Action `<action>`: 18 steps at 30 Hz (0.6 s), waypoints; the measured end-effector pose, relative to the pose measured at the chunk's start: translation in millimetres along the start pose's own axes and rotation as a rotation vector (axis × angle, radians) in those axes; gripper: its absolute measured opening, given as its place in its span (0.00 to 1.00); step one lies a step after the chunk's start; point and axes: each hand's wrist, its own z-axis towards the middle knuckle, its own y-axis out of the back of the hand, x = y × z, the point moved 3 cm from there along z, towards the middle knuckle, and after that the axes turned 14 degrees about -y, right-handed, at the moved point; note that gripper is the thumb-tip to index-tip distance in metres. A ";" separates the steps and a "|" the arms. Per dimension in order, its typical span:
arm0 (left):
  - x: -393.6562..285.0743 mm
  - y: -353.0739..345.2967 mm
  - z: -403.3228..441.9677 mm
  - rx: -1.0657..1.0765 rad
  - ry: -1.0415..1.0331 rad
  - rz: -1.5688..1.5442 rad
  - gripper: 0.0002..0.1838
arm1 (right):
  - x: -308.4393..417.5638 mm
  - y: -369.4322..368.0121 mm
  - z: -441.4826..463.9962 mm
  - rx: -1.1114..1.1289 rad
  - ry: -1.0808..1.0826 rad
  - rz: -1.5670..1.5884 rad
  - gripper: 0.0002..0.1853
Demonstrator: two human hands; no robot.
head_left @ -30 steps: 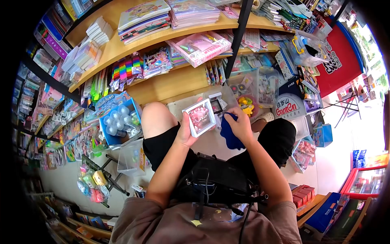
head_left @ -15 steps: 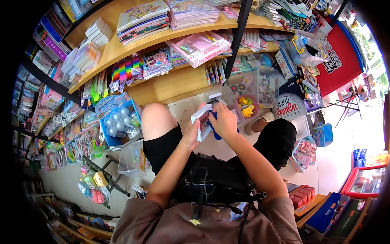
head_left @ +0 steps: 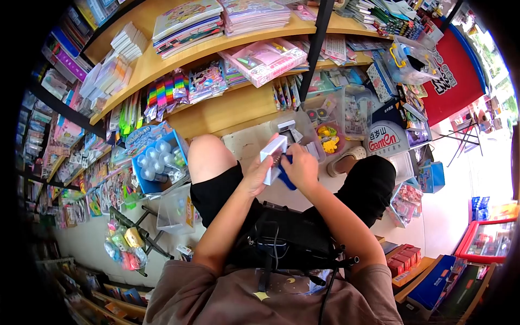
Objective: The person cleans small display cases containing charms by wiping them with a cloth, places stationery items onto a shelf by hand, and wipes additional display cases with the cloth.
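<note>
My left hand (head_left: 257, 174) is closed round a small white box (head_left: 274, 154), held tilted above my lap between my knees. The side of the box facing my right hand looks dark or patterned; the detail is too small to tell. My right hand (head_left: 301, 167) pinches a dark blue cloth (head_left: 286, 174) against that side. Part of the cloth is hidden behind the fingers. Just beyond my hands, a clear plastic bin (head_left: 307, 125) on the floor holds more small white boxes (head_left: 290, 130).
Ahead stands a wooden shelf (head_left: 227, 116) with books and a pink box (head_left: 265, 62). A blue box of clear capsules (head_left: 162, 160) is left of my knee. Yellow toys (head_left: 328, 140) and a Ganten carton (head_left: 385, 140) are to the right. A folding stool (head_left: 143, 233) is at lower left.
The white box has shifted slightly up and to the right, turning so more of its pale side shows. My right hand and the blue cloth have moved slightly down along it.
</note>
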 end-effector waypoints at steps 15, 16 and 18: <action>-16.4 -16.7 -1.3 0.134 -0.064 0.170 0.59 | -46.7 -30.6 5.4 0.617 -0.855 0.657 0.15; -15.3 -14.6 -1.4 0.149 -0.072 0.160 0.56 | -42.0 -27.0 4.0 0.630 -0.933 0.722 0.15; -14.6 -12.2 -1.2 0.177 -0.088 0.144 0.52 | -34.6 -24.6 -0.7 0.665 -1.027 0.812 0.16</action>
